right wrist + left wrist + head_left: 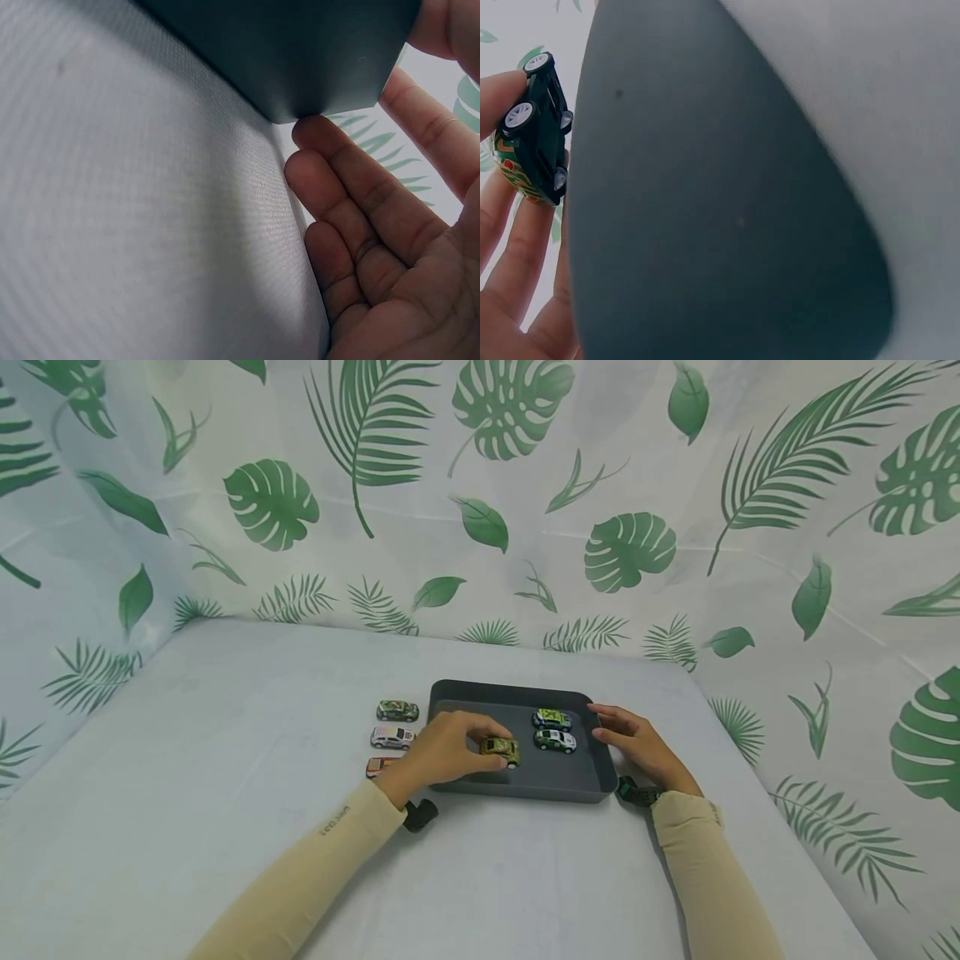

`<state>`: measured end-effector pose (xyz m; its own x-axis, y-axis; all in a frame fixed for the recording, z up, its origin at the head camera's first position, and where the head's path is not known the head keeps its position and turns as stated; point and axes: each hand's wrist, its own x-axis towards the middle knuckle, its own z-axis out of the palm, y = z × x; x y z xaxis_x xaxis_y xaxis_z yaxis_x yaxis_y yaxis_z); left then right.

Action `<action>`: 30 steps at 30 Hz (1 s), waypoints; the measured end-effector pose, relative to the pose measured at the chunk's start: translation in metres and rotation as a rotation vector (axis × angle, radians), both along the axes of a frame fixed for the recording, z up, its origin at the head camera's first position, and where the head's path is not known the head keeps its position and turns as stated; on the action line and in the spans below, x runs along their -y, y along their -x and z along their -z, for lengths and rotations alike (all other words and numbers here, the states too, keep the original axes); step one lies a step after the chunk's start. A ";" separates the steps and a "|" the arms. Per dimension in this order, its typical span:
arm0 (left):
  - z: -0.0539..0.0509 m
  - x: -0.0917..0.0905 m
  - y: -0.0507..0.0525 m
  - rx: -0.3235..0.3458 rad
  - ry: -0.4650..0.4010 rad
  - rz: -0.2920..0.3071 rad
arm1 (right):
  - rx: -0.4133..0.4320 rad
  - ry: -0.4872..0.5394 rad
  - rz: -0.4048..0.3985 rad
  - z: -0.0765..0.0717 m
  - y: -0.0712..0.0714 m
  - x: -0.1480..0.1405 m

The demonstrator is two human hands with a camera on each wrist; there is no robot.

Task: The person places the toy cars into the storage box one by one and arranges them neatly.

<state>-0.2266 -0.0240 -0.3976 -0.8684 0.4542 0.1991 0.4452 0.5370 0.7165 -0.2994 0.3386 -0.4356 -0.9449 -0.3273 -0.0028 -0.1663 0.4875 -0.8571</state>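
Between thumb and fingertips, my left hand (444, 748) pinches a green patterned toy car (501, 747) over the left half of the dark grey tray (558, 775). The left wrist view shows that car (543, 135) from its dark underside with pale wheels, beside the tray wall (727, 187). Two toy cars, one yellow-green and blue (552, 719) and one white and green (555, 741), sit side by side in the tray's right part. My right hand (637, 745) rests at the tray's right rim, with relaxed fingers (322, 180) against or close to its outer wall.
Left of the tray, a column of toy cars lies on the white cloth: a green camouflage one (397, 711), a white one (392, 738) and an orange-red one (379, 766) partly hidden by my left hand. A leaf-patterned curtain (525, 552) hangs behind the table.
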 end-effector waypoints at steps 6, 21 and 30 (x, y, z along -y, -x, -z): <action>0.002 -0.007 0.002 0.000 -0.035 0.010 | -0.001 0.001 0.008 0.001 0.000 -0.001; 0.004 -0.028 0.003 0.054 -0.059 -0.022 | 0.014 -0.008 0.018 0.000 0.001 0.001; 0.006 -0.039 0.004 0.081 -0.098 0.005 | 0.012 -0.002 0.020 0.001 0.000 0.000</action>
